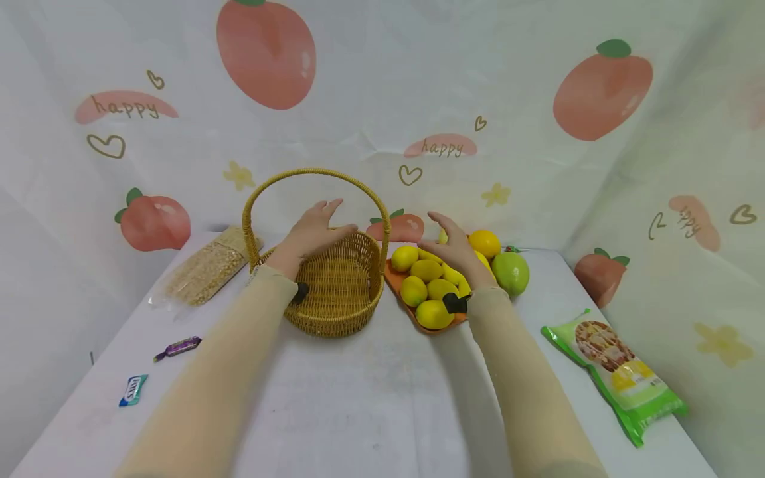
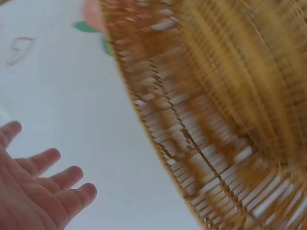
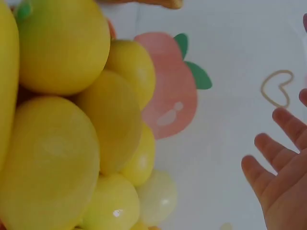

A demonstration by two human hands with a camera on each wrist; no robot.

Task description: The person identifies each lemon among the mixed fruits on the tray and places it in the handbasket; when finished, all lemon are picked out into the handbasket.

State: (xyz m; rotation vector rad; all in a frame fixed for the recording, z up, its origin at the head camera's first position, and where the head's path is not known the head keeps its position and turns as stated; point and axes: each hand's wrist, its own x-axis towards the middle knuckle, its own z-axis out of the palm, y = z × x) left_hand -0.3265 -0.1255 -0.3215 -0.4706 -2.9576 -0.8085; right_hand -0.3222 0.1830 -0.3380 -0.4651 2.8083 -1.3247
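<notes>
A: Where is the basket (image 1: 325,325) standing?

B: Noting it on the desk (image 1: 358,405), just left of the orange tray (image 1: 394,275). Its handle (image 1: 316,170) is arching upright above the rim.

A: And the left hand (image 1: 311,234)?

B: Reaching within the span of the handle, over the basket. Fingers are spreading, released, grasping nothing. In the left wrist view they are showing clear of the weave, which is blurring there.

A: What is the right hand (image 1: 459,255) doing?

B: Hovering by the tray, hiding part of the fruit from the head view. Also released: its fingers are extending, holding nothing. The right wrist view is showing them apart from the fruit.

A: What is filling the tray?

B: Lemons (image 1: 434,315) are crowding its near and left parts. An orange (image 1: 485,244) is sitting toward the back; a green fruit (image 1: 510,273) is resting at the right of the heap.

A: Anything farther out?

B: A grain bag (image 1: 209,265) is lying left of the basket. Nearer, a purple sweet (image 1: 177,348) and a blue packet (image 1: 133,390) are lying well apart from it. A green bag (image 1: 621,372) is lying at the far right.
</notes>
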